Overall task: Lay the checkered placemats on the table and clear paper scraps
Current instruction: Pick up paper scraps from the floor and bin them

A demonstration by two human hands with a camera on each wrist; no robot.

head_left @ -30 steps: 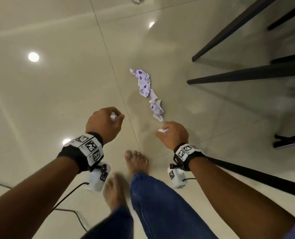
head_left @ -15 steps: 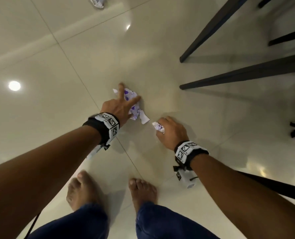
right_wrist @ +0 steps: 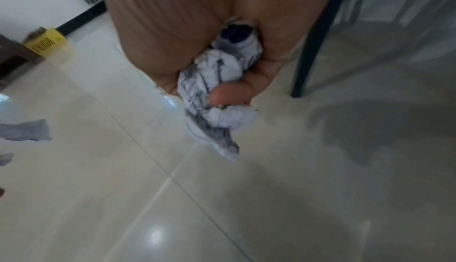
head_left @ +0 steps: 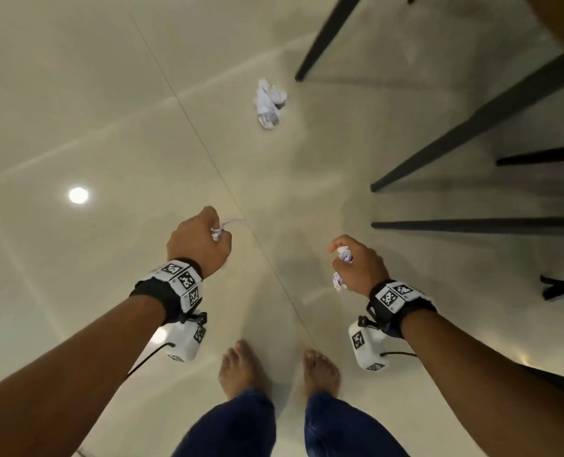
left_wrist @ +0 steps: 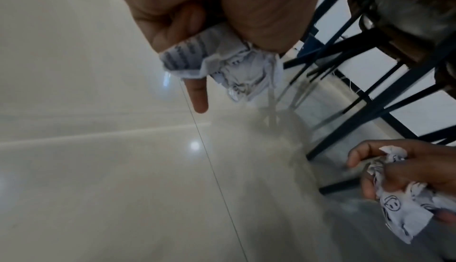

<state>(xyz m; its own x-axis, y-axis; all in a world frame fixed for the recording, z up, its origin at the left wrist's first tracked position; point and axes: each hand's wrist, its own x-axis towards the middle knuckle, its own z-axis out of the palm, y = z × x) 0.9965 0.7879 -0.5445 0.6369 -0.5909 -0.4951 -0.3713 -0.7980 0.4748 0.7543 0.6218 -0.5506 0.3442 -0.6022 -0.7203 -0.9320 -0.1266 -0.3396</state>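
Tiled floor [head_left: 142, 127] (one scrap [head_left: 269, 103])

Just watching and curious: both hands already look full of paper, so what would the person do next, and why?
Probably step forward and reach for the crumpled scrap lying on the floor near the chair legs. The left hand and right hand each grip a paper wad, so that scrap seems the only one left in view.

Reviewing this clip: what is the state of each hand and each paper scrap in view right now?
left hand: grips a crumpled scrap, lifted off the floor
right hand: grips another crumpled scrap
loose paper scrap: crumpled, lying on the floor near a black chair leg
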